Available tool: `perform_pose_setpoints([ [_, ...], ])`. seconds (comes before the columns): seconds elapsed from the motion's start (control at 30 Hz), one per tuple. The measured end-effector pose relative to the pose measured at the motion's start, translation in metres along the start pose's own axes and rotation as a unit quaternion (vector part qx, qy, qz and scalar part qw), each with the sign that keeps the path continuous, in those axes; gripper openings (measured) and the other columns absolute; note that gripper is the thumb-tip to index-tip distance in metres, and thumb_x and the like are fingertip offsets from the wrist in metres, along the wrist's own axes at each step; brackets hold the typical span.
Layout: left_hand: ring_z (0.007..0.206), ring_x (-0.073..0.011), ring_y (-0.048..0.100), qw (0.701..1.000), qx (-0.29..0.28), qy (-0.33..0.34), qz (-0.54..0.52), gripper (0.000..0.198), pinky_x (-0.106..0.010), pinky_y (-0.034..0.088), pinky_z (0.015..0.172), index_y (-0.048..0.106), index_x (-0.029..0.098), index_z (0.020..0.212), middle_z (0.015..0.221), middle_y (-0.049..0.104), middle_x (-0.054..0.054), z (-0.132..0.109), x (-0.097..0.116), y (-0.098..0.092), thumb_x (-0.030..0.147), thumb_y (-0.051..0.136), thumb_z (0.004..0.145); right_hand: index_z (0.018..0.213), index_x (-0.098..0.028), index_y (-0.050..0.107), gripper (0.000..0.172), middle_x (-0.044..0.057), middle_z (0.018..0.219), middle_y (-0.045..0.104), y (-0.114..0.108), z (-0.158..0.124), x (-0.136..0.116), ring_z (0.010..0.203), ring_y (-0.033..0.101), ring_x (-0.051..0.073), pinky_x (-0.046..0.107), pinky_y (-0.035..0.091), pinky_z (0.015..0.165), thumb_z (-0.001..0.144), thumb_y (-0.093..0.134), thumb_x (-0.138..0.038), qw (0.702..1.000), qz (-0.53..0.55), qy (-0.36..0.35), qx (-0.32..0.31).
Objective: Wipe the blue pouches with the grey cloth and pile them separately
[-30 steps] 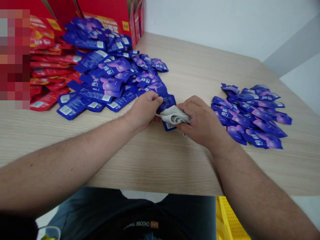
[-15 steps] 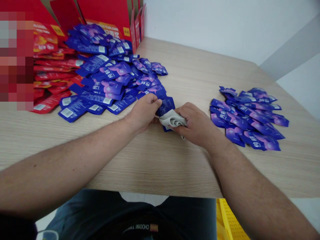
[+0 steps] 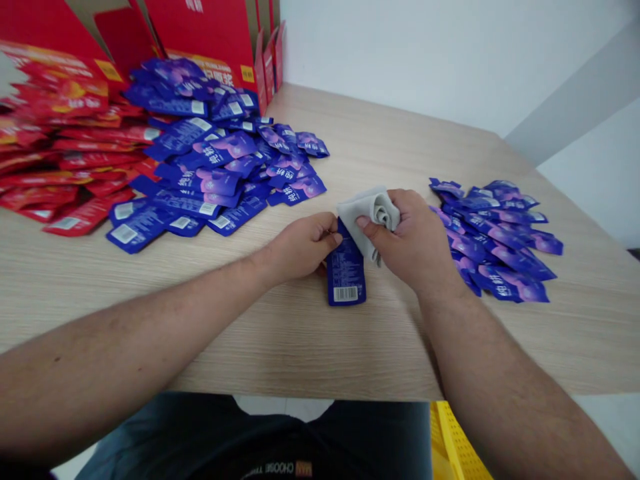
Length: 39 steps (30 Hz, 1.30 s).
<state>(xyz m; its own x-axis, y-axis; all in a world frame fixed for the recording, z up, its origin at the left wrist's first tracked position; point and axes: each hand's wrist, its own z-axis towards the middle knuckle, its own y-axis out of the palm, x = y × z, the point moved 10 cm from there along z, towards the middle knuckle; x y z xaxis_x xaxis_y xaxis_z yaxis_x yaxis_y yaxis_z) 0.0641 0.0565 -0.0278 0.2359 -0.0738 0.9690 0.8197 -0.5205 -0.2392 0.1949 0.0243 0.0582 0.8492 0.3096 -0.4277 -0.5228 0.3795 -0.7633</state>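
Observation:
A blue sachet [image 3: 346,270] is pinched at its upper left edge by my left hand [image 3: 307,245], over the middle of the table. Its printed side with a white barcode faces up, the barcode towards me. My right hand [image 3: 417,237] is closed round a folded pale grey cloth [image 3: 367,207], thumb on top. The cloth covers the sachet's upper right part; whether it presses on it I cannot tell. Left of my hands lies a large heap of blue-purple sachets [image 3: 215,177]. A smaller pile of the same sachets [image 3: 500,233] lies to the right.
Red pouches [image 3: 95,157] are heaped at the far left, against the blue ones. Red cardboard boxes [image 3: 205,33] stand behind them. A white wall [image 3: 400,60] borders the wooden table [image 3: 280,333] at the back. Below its front edge is a yellow crate [image 3: 457,447].
The cloth has moved up and right with my right hand, off the sachet's middle. The sachet now hangs towards me, its barcode end uncovered. My left hand has shifted slightly towards me.

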Motion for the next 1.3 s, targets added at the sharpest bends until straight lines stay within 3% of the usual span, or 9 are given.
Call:
perform_pose_setpoints([
  [0.13, 0.055, -0.0112, 0.056, 1.000, 0.016, 0.012, 0.014, 0.010, -0.022, 0.047, 0.049, 0.053, 0.020, 0.080, 0.069, 0.059, 0.003, -0.001, 0.002, -0.002, 0.018, 0.055, 0.090, 0.099, -0.021, 0.067, 0.019, 0.007, 0.095, 0.069, 0.002, -0.002, -0.006, 0.093, 0.061, 0.027, 0.039, 0.048, 0.082, 0.086, 0.067, -0.034, 1.000, 0.001, -0.017, -0.015],
  [0.43, 0.048, -0.0105, 0.051, 0.979, 0.142, 0.006, -0.148, 0.017, -0.021, 0.045, 0.039, 0.046, 0.022, 0.076, 0.061, 0.050, 0.005, 0.009, -0.015, -0.034, 0.020, 0.054, 0.090, 0.100, -0.019, 0.069, 0.018, 0.004, 0.088, 0.064, 0.038, -0.018, -0.033, 0.085, 0.058, 0.021, 0.031, 0.044, 0.075, 0.082, 0.069, -0.019, 0.974, 0.043, -0.115, -0.189],
  [0.57, 0.053, -0.0133, 0.055, 0.970, 0.187, 0.022, -0.151, 0.016, -0.028, 0.054, 0.044, 0.044, 0.023, 0.078, 0.065, 0.053, 0.003, 0.014, -0.015, -0.059, 0.022, 0.052, 0.092, 0.096, -0.018, 0.069, 0.013, 0.004, 0.086, 0.062, 0.032, -0.014, -0.025, 0.084, 0.058, 0.020, 0.031, 0.043, 0.073, 0.083, 0.070, -0.020, 0.982, 0.031, -0.095, -0.163],
  [0.7, 0.053, -0.0131, 0.057, 0.964, 0.246, 0.090, -0.058, 0.016, -0.028, 0.054, 0.048, 0.043, 0.023, 0.079, 0.064, 0.052, 0.004, 0.019, -0.005, -0.097, 0.022, 0.052, 0.093, 0.092, -0.018, 0.067, 0.009, 0.004, 0.085, 0.061, 0.027, -0.010, -0.018, 0.084, 0.058, 0.021, 0.031, 0.043, 0.074, 0.084, 0.069, -0.021, 0.989, 0.010, -0.072, -0.128],
  [0.8, 0.052, -0.0112, 0.055, 0.931, 0.325, 0.163, 0.032, 0.018, -0.025, 0.052, 0.051, 0.042, 0.024, 0.080, 0.064, 0.049, 0.005, 0.011, 0.009, -0.130, 0.024, 0.053, 0.095, 0.094, -0.018, 0.067, 0.011, 0.005, 0.087, 0.062, 0.030, -0.011, -0.018, 0.084, 0.058, 0.022, 0.032, 0.044, 0.075, 0.084, 0.069, -0.021, 0.988, 0.005, -0.081, -0.131],
  [0.9, 0.060, -0.0126, 0.057, 0.869, 0.412, 0.240, 0.135, 0.018, -0.028, 0.053, 0.060, 0.046, 0.024, 0.084, 0.069, 0.050, 0.004, -0.011, 0.031, -0.154, 0.032, 0.056, 0.097, 0.096, -0.017, 0.068, 0.013, 0.007, 0.089, 0.064, 0.035, -0.013, -0.018, 0.085, 0.058, 0.022, 0.033, 0.046, 0.076, 0.083, 0.068, -0.020, 0.986, 0.006, -0.087, -0.139],
  [1.07, 0.093, -0.0229, 0.062, 0.766, 0.480, 0.309, 0.295, 0.018, -0.041, 0.052, 0.084, 0.055, 0.025, 0.085, 0.086, 0.061, -0.005, -0.041, 0.061, -0.163, 0.039, 0.060, 0.096, 0.099, -0.017, 0.069, 0.019, 0.008, 0.092, 0.065, 0.039, -0.015, -0.018, 0.089, 0.060, 0.024, 0.035, 0.048, 0.081, 0.081, 0.066, -0.017, 0.984, 0.007, -0.090, -0.150],
  [1.17, 0.100, -0.0239, 0.060, 0.752, 0.477, 0.317, 0.328, 0.020, -0.044, 0.050, 0.088, 0.056, 0.025, 0.087, 0.091, 0.061, -0.006, -0.042, 0.064, -0.163, 0.042, 0.060, 0.097, 0.101, -0.017, 0.070, 0.021, 0.008, 0.094, 0.066, 0.041, -0.016, -0.017, 0.091, 0.061, 0.024, 0.035, 0.048, 0.083, 0.081, 0.065, -0.016, 0.983, 0.008, -0.088, -0.159],
  [1.3, 0.097, -0.0223, 0.059, 0.781, 0.458, 0.291, 0.310, 0.022, -0.042, 0.047, 0.086, 0.055, 0.024, 0.089, 0.091, 0.060, -0.005, -0.032, 0.055, -0.165, 0.044, 0.057, 0.098, 0.103, -0.017, 0.070, 0.023, 0.008, 0.094, 0.066, 0.044, -0.017, -0.019, 0.093, 0.061, 0.024, 0.035, 0.049, 0.085, 0.080, 0.065, -0.015, 0.980, 0.013, -0.095, -0.174],
])
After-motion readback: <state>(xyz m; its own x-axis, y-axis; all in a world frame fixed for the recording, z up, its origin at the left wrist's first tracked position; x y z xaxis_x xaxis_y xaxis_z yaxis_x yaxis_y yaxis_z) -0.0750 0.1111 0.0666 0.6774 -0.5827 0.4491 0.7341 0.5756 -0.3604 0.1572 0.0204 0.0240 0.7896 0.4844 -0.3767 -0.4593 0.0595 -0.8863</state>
